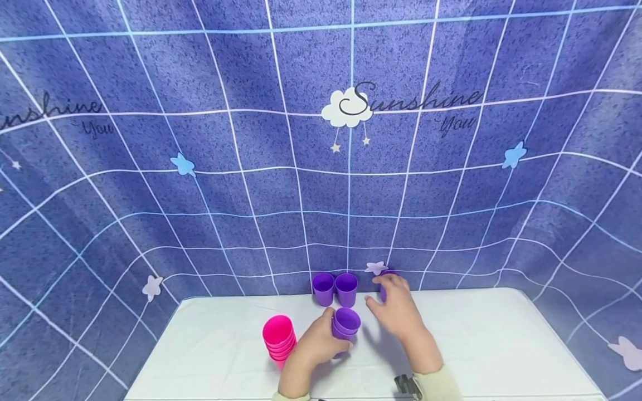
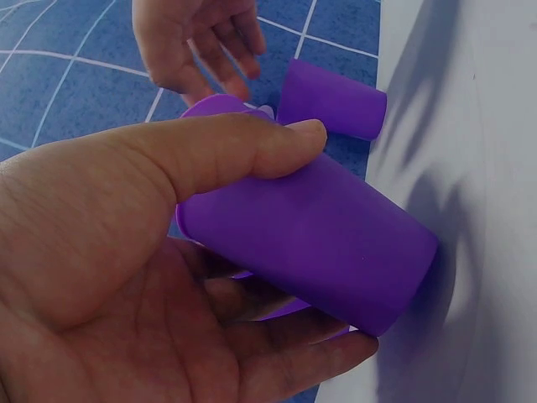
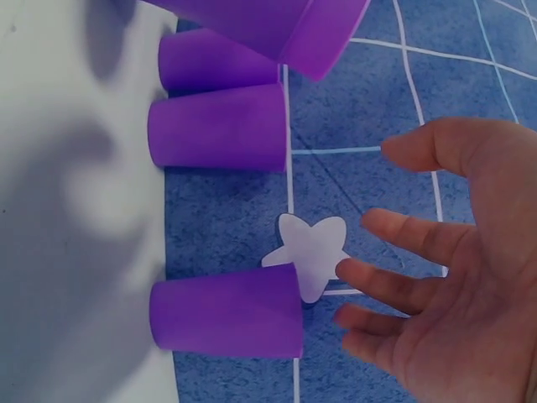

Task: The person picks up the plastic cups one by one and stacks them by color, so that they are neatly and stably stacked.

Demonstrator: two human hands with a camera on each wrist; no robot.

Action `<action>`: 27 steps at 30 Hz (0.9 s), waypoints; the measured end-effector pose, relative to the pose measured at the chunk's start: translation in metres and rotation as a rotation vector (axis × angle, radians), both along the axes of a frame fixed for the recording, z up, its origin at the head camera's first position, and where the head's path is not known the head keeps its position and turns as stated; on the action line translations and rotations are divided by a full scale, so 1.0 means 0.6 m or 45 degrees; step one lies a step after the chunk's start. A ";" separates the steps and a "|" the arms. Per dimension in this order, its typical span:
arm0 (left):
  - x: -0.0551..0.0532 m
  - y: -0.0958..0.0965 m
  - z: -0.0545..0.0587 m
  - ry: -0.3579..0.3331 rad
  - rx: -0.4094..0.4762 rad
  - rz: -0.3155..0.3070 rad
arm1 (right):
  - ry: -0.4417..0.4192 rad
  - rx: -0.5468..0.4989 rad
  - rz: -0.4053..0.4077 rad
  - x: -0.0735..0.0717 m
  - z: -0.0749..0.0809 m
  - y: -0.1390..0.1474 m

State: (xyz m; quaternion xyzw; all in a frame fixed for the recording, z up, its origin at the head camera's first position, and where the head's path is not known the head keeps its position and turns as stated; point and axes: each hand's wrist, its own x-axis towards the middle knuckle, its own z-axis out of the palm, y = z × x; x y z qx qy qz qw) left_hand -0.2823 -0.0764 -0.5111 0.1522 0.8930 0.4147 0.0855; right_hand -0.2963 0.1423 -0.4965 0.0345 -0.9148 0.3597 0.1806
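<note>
My left hand [image 1: 317,338] grips a small nested stack of purple cups [image 1: 347,323]; in the left wrist view the thumb lies across the side of the purple cup [image 2: 327,243], fingers underneath. Two more purple cups [image 1: 323,289] stand side by side against the back cloth. My right hand [image 1: 398,312] is held by a separate purple cup [image 3: 226,312] at the back, partly covering it in the head view. In the right wrist view its fingers are spread and apart from that cup. To the left of my left hand stands a stack of nested pink cups [image 1: 278,331].
A white table [image 1: 501,345] carries all the cups. Behind it and at both sides hangs a blue gridded cloth [image 1: 261,223] with printed stars, clouds and lettering. A dark clip-like object [image 1: 406,384] is at the right sleeve.
</note>
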 end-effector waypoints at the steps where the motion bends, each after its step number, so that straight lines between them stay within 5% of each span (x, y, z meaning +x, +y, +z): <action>1: 0.000 0.000 0.000 0.001 0.001 0.000 | 0.000 0.006 -0.002 -0.001 -0.002 0.000; 27: -0.001 0.001 -0.002 0.018 -0.051 0.001 | -0.186 0.132 -0.048 -0.014 -0.047 0.007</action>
